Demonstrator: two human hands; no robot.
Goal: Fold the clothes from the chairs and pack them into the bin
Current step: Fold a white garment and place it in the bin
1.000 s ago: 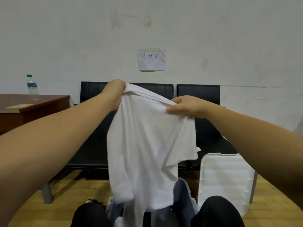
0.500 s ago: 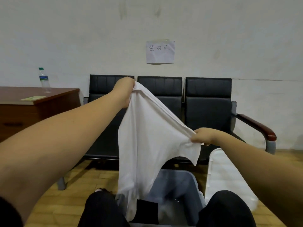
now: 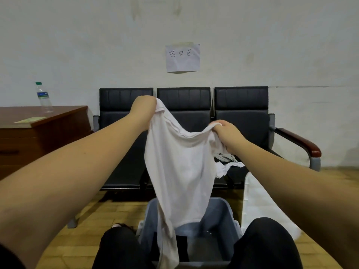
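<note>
Right hand point(image 3: 226, 131) came back up to about 3 o'clock. Left hand point(image 3: 144, 105) at 11 and right both pinch the shirt point(image 3: 180, 167), hanging over the bin point(image 3: 223, 214). Soft, floppy, light; I'd hold it at the shoulders.

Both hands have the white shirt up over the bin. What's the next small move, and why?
Probably raise the right hand level with the left hand and pull them apart. The white shirt sags between the two grips, and its lower end trails bunched into the grey bin, so it is not yet flat enough to fold.
</note>
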